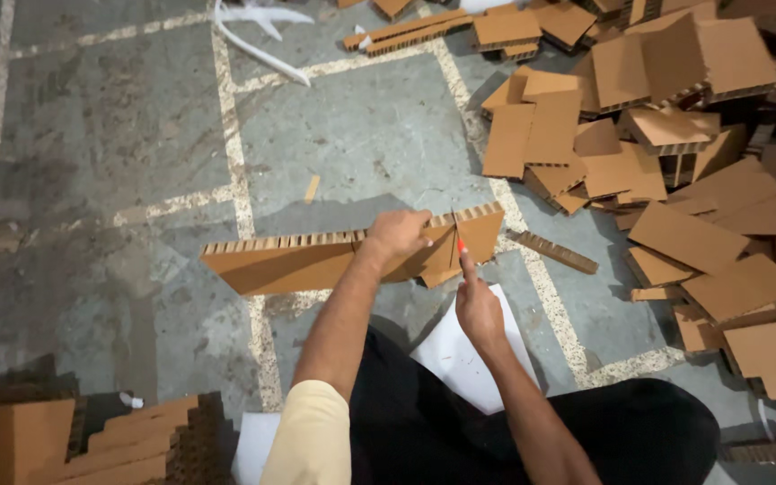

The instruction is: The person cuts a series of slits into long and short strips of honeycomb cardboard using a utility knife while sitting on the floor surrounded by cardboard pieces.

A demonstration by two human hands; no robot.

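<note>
Your left hand (pixel 397 235) is clamped over the top edge of a long honeycomb cardboard strip (pixel 316 262), which you hold up off the concrete floor (pixel 119 153) in front of your knees. Your right hand (pixel 478 310) is closed around a red-handled knife (pixel 461 247) whose tip stands in a cut near the strip's right end. The blade itself is too thin to make out. To cut well here, I would keep the left fingers on the near side of the cut line and well clear of the blade's path. I would also hold the strip level so that the slit does not pinch shut, and draw the knife straight down along the line already opened rather than sawing at an angle. The short piece to the right of the cut (pixel 480 232) has no hand under it, so it may sag as the cut deepens; steadying it against your knee could help. As for counts, there is one strip in hand and one knife. One white sheet (pixel 460 355) lies on the floor under your right forearm, and one narrow offcut (pixel 557 252) lies just right of the strip. The heap of cut cardboard squares (pixel 675 207) on the right holds too many overlapping pieces to count exactly, certainly dozens. A stack of cardboard strips (pixel 110 445) stands at your lower left, with at least four layers showing.
</note>
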